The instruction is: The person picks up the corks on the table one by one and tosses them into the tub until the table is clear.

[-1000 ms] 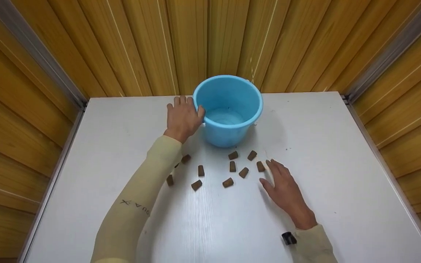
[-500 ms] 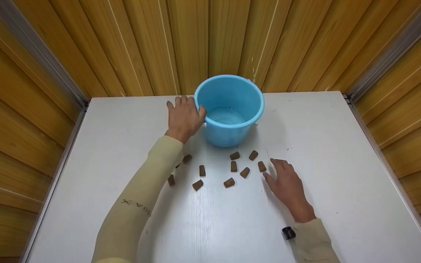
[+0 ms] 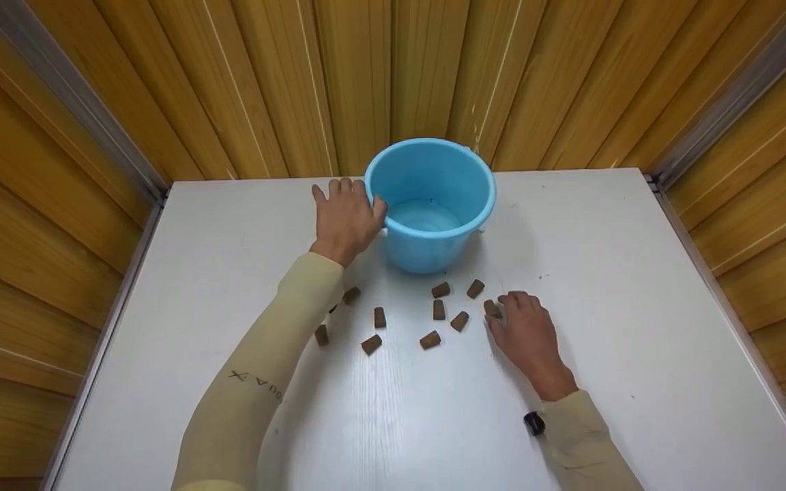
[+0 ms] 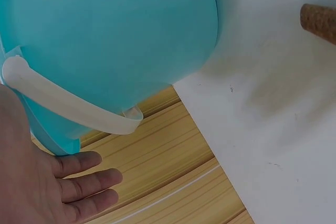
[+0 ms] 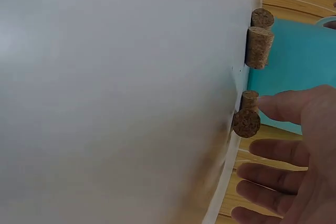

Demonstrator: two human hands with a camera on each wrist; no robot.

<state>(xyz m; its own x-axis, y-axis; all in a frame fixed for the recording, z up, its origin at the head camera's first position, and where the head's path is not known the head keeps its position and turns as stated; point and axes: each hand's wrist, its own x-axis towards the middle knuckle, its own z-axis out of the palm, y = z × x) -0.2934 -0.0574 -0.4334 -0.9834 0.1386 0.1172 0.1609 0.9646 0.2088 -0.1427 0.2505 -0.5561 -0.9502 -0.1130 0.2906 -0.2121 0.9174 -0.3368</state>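
Observation:
A light blue bucket (image 3: 427, 252) stands upright at the back of the white table. My left hand (image 3: 345, 221) rests at the bucket's left rim, thumb over the edge and the other fingers extended. The left wrist view has those straight fingers (image 4: 86, 184) passing beyond the rim beside the white handle (image 4: 73, 103). Several brown tapered corks lie in front of the bucket. My right hand (image 3: 526, 334) reaches around the rightmost cork (image 3: 492, 309), thumb and index finger on either side of it. In the right wrist view its fingers are spread, near a cork (image 5: 247, 123).
Other corks lie to the left, among them one cork (image 3: 379, 317) and another cork (image 3: 322, 334) beside the left sleeve. The white table (image 3: 366, 436) is bordered by yellow wood-look panels (image 3: 243, 88) at the back and both sides.
My right hand has moved slightly left and forward, its thumb and index finger coming around the rightmost cork. The left hand stays at the bucket's rim.

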